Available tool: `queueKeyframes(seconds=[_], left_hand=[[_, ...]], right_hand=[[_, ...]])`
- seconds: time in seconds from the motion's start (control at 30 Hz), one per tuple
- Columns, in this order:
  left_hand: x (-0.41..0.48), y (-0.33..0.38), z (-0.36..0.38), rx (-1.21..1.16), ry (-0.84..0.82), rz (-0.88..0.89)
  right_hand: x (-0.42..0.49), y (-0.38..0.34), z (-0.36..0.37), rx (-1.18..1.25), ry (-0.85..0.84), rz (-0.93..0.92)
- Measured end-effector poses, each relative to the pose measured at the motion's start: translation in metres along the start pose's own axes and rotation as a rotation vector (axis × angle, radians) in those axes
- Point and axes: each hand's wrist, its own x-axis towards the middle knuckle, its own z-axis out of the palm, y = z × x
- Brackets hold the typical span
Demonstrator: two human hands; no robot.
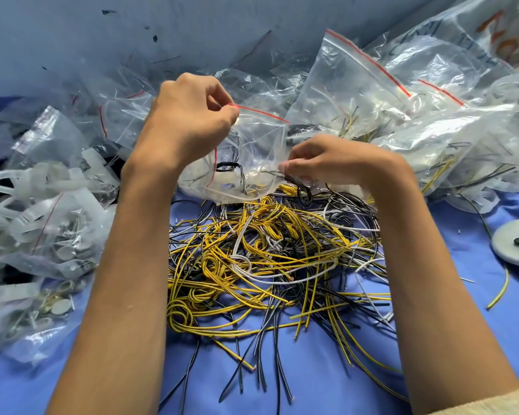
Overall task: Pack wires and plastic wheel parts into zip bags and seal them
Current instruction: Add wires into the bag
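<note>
A blue cloth [318, 381] covers the work surface and fills the lower half of the frame, wrinkled in places and bare along the bottom edge. Behind it, across the top of the frame, rises a pale blue-grey wall [72, 34] marked with dark scuffs and scratches.

At the centre of the frame both hands hold a small clear zip bag [249, 151] with a red line at its mouth. The left hand [189, 121] is curled, thumb and forefinger pinching the upper left end of the red strip. The right hand [333, 163], lower and to the right, is closed with its fingertips pinching the bag's right edge. A black wire loop shows inside the bag; what else it holds cannot be told.

Just below the bag, on the cloth between the two forearms, lies a loose tangle of wires [270, 265] in yellow, black and white, some coiled, some trailing toward the bottom edge.

Filled zip bags [372, 94] heap up across the upper right, with yellow and black wires visible through the plastic. On the left side of the frame sits a pile of white plastic parts [27, 187] and bags of small round metal pieces [63, 250]. At the right edge a grey disc [510, 250] rests on the cloth with small black pieces on it.
</note>
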Motion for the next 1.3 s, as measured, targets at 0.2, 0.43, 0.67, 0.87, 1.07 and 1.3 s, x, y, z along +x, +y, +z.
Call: queueKeyframes(seconds=[0.2, 0.43, 0.67, 0.87, 1.07, 1.3], left_hand=[[0.001, -0.001, -0.001, -0.009, -0.002, 0.009], [0.0, 0.0, 0.001, -0.003, -0.009, 0.009], [0.0, 0.0, 0.001, 0.006, -0.009, -0.003], [0.0, 0.0, 0.002, 0.008, -0.013, 0.011], [0.0, -0.001, 0.002, 0.005, -0.01, 0.027], [0.001, -0.002, 0.002, 0.006, -0.016, 0.036]], right_hand=[[-0.001, -0.003, -0.006, 0.046, 0.145, 0.006], [-0.007, -0.005, -0.012, 0.108, 0.045, 0.04], [-0.015, -0.002, -0.018, -0.025, -0.235, 0.062], [-0.019, 0.003, -0.022, -0.147, -0.37, 0.14], [-0.009, -0.006, -0.006, -0.214, -0.469, 0.208], [0.004, -0.013, 0.016, -0.25, -0.506, 0.31]])
